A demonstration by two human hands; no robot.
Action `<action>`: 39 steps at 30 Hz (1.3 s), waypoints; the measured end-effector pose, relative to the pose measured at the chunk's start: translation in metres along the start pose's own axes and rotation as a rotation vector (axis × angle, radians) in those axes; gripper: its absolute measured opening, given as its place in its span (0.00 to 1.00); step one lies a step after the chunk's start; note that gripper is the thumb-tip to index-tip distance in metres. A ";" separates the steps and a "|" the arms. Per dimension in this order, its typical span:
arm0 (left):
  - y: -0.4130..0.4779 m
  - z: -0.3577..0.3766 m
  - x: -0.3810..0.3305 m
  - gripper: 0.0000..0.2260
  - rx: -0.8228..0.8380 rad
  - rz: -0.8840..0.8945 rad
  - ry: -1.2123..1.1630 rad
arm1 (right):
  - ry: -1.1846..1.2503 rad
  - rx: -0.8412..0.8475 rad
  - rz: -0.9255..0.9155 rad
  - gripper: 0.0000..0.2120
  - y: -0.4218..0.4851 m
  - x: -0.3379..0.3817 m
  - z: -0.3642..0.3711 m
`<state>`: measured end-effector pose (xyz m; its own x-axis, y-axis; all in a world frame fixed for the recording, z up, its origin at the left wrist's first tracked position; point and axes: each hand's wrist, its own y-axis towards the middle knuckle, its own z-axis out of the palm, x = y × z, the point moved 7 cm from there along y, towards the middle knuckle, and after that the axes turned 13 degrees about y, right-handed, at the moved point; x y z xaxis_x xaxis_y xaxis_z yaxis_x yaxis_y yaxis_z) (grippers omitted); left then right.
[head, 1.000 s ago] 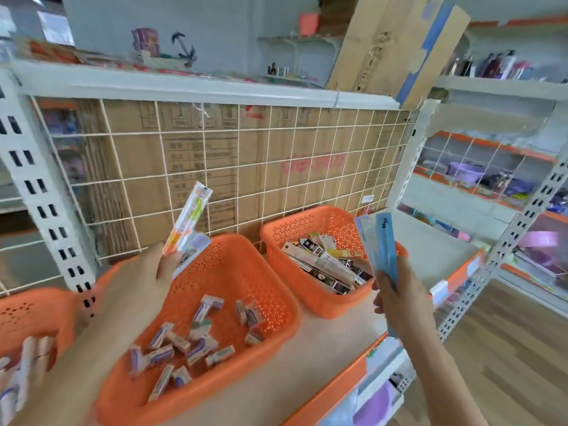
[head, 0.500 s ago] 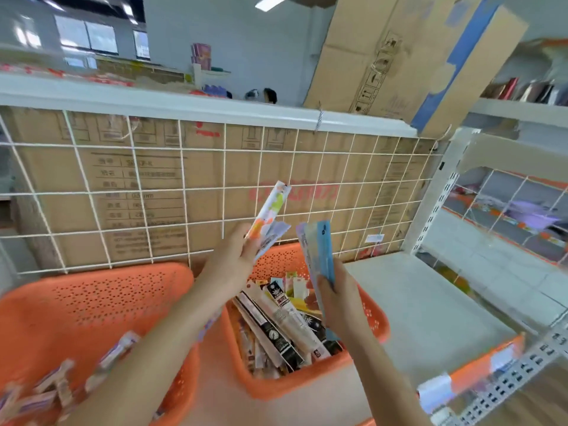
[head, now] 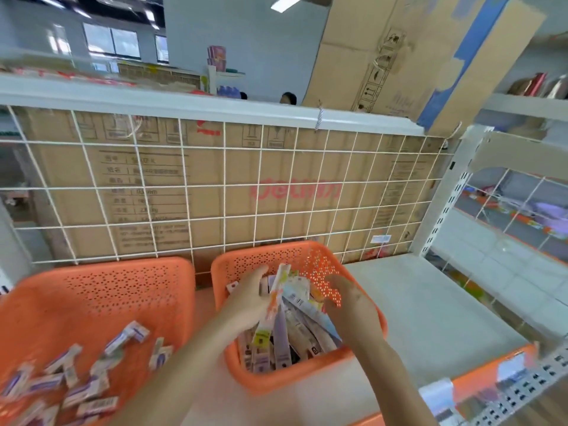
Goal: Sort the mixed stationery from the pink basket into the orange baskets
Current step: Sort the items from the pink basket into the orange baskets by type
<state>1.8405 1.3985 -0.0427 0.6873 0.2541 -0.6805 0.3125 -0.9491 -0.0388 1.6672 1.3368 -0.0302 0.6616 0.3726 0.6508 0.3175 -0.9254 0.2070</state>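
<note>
lengthwise, pen pack (head: 274,298) in left hand (head: 247,302) points away.

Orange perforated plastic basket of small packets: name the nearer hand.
Left. The left hand is just right of the orange perforated plastic basket of small packets; the right hand is farther right, over the other orange basket's right side.

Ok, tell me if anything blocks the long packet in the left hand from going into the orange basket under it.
Nothing visible does. The left hand holds the long white-and-orange packet over the perforated orange plastic basket, above the packets piled inside; the right hand is beside it, not underneath.
</note>
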 end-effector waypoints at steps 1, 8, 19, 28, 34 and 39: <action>-0.009 -0.009 -0.002 0.23 -0.044 0.053 0.028 | 0.000 -0.043 -0.016 0.20 -0.006 0.002 -0.005; -0.077 -0.089 0.036 0.21 -0.375 0.219 0.350 | -0.002 -0.240 -0.164 0.15 -0.060 0.030 -0.019; -0.224 -0.194 0.177 0.15 -0.582 0.047 0.631 | -0.054 -0.290 -0.201 0.18 -0.185 0.106 0.028; -0.351 -0.262 0.264 0.19 -0.637 -0.154 0.679 | 0.055 -0.174 -0.263 0.17 -0.255 0.196 0.086; -0.423 -0.307 0.313 0.19 -0.718 -0.288 0.697 | 0.098 -0.028 -0.359 0.18 -0.270 0.264 0.136; -0.480 -0.338 0.348 0.19 -0.818 -0.418 0.713 | 0.145 0.075 -0.476 0.18 -0.272 0.324 0.179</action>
<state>2.1511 2.0056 -0.0135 0.5627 0.8129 -0.1502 0.7534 -0.4296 0.4978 1.9164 1.7220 -0.0064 0.3318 0.7339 0.5928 0.6130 -0.6453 0.4558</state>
